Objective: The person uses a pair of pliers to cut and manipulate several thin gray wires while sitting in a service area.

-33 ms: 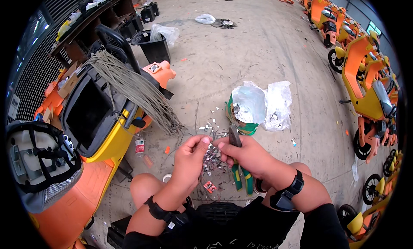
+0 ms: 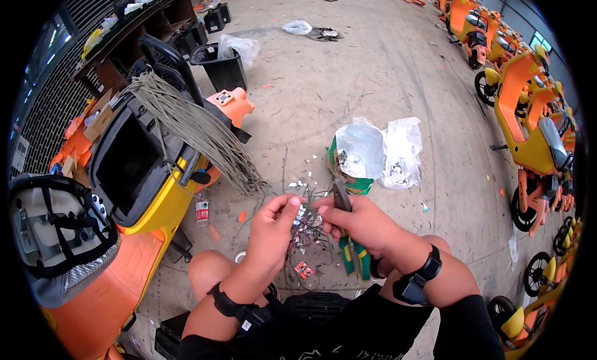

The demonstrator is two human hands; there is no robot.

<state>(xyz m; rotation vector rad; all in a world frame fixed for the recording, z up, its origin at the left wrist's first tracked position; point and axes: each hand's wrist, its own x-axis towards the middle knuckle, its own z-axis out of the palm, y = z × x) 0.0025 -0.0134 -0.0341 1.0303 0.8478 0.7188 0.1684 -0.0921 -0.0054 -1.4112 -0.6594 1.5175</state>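
Observation:
My right hand is closed around pliers with green and yellow handles. Their dark metal jaws stick up past the thumb, and the handles hang below the palm. Opposite it, my left hand pinches thumb against forefinger, close to the right fingertips. What lies in that pinch is too small to make out. Below both hands, a scatter of wire scraps and small bits covers the floor. Just beyond the right hand stands an open green bag with a silvery lining, beside a clear plastic sheet.
At my left, a bundle of grey cables lies over a yellow and orange vehicle body. A grey bag sits on it. Farther off stands a black bin. Orange and yellow scooters line the right side.
My right hand and the pliers have shifted slightly to the right, and the handles have turned a little. The left hand has barely moved, its pinch still closed.

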